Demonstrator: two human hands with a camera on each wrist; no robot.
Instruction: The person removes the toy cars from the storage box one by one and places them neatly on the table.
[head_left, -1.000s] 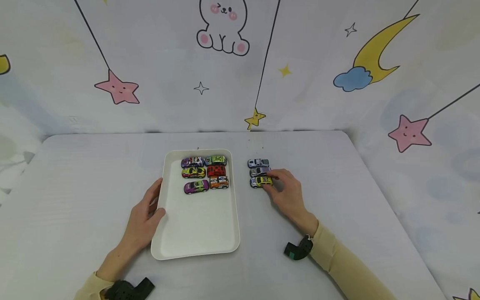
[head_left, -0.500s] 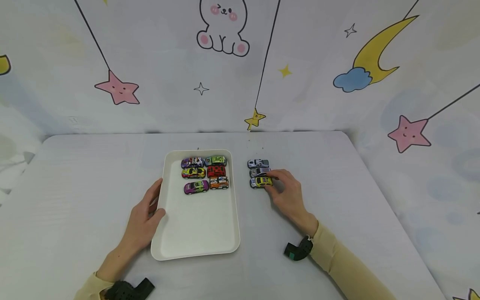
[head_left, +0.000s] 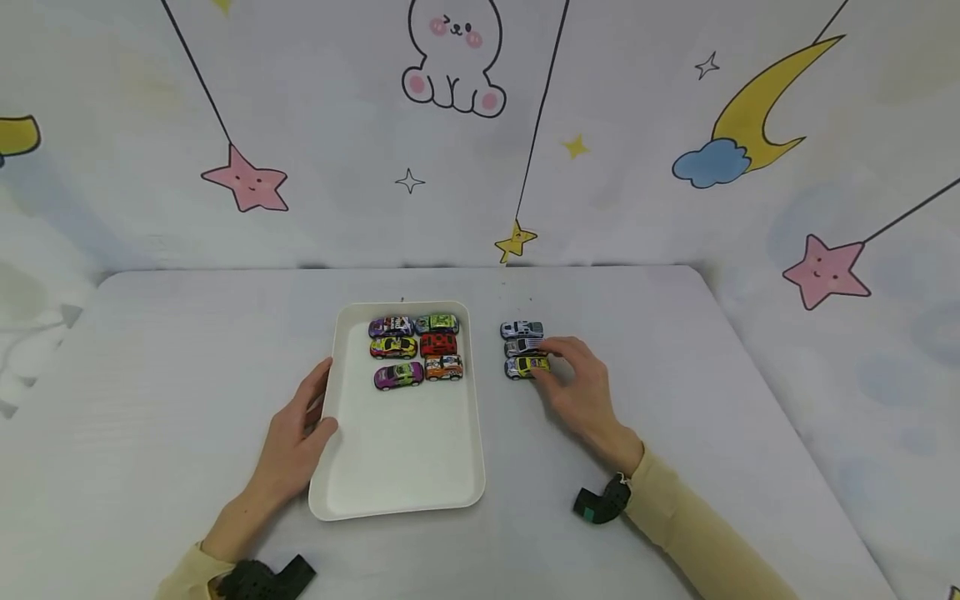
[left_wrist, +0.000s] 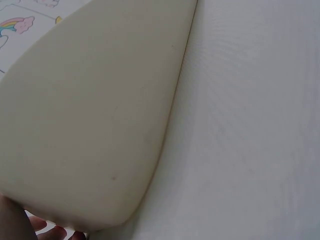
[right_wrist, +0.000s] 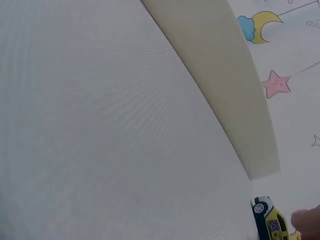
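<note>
The white counter [head_left: 675,400] carries a white tray [head_left: 397,467] near its middle, holding six toy cars in two columns at the far end. Your left hand [head_left: 296,433] rests on the tray's left rim, thumb over the edge, steadying it. Just right of the tray stand three more cars in a column: a blue-grey car [head_left: 521,330] farthest, a silver car [head_left: 522,347] between, and a yellow car [head_left: 527,366] nearest you. Your right hand [head_left: 577,387] pinches the yellow car, not yet lifted. The step looks like loading; next, you would lift it clear and set it in the tray's free near part.
</note>
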